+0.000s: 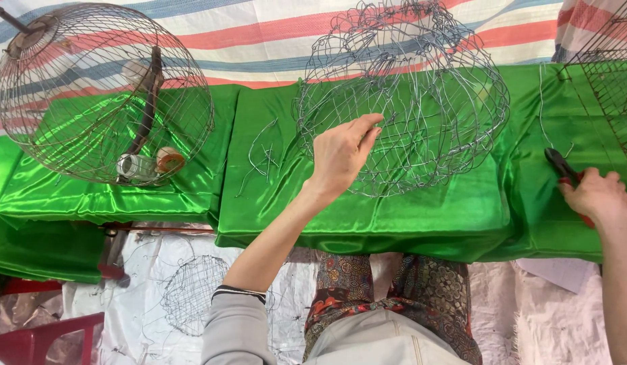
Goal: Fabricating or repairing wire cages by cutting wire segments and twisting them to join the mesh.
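Green satin-draped table point(158, 196) — striped tarp point(259, 34) behind, pale sheeting point(144, 324) on the floor.

Upper left: a round wire cage point(104, 91) with small cups point(151, 164) inside.
Centre: loose wire scraps point(263, 157) on green satin cloth point(422, 216).
Lower left: a wire dome point(192, 294), a red chair point(43, 341).
Top: striped tarpaulin point(259, 40).

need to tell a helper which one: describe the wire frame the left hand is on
On the green cloth, look at the middle, past the left hand. The wire frame there is a loose, bright, bowl-shaped mesh, empty. Unlike it, the cage at far left is rusty, evenly ribbed and holds small cups.
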